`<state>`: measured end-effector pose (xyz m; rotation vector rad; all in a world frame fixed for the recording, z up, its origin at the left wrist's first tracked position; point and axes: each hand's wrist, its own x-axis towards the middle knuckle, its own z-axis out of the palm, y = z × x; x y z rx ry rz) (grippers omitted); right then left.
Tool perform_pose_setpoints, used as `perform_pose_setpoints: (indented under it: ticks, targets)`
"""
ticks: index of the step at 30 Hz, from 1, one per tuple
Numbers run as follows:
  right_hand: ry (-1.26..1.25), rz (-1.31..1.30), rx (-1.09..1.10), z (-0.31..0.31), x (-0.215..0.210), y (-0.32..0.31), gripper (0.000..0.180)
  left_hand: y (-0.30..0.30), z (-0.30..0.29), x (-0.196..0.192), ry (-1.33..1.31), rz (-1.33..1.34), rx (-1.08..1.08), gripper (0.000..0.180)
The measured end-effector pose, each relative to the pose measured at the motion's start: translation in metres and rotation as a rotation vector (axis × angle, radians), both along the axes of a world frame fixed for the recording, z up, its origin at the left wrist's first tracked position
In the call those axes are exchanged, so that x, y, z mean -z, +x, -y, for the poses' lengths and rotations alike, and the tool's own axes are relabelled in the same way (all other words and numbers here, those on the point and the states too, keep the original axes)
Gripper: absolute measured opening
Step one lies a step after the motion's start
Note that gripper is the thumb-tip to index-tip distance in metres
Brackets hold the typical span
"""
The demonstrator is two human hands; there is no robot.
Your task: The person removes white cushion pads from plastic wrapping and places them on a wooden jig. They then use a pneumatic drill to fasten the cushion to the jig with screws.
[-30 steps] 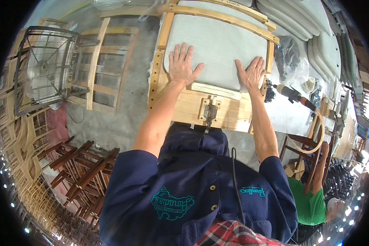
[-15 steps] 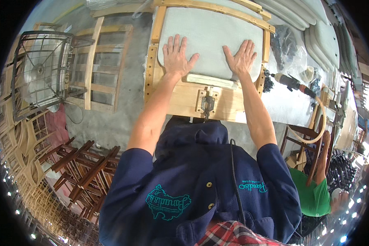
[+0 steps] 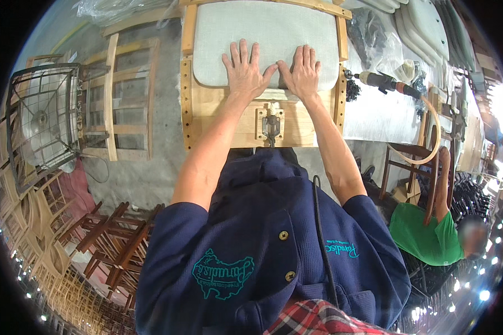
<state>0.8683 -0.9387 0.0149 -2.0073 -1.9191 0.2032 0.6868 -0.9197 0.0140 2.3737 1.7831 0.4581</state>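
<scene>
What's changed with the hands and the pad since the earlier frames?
Both hands moved inward across the grey pad: the right hand leftward from near its right edge, the left hand a bit rightward. Thumb tips now nearly meet. Nothing grasped or let go. Unchanged: both palms down on the pad, pad within the wooden frame, power tool lying to the right.

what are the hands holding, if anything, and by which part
Nothing is held: the left hand and right hand lie open on the pale grey panel.
</scene>
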Motion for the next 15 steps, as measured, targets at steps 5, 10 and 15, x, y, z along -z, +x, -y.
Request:
perform_pose_setpoints:
  ticks: [5,10,15]
  targets:
    - [0.102,0.024,0.044,0.006,0.004,-0.008,0.086,0.002,-0.003,-0.002,0.013,-0.048,-0.002,0.087]
    - [0.129,0.016,0.065,0.003,-0.006,-0.013,0.081,0.003,-0.006,0.001,0.036,0.008,0.001,0.084]
    - [0.156,0.041,0.068,-0.009,-0.006,-0.011,0.079,0.006,-0.017,0.006,0.075,-0.016,0.010,0.082]
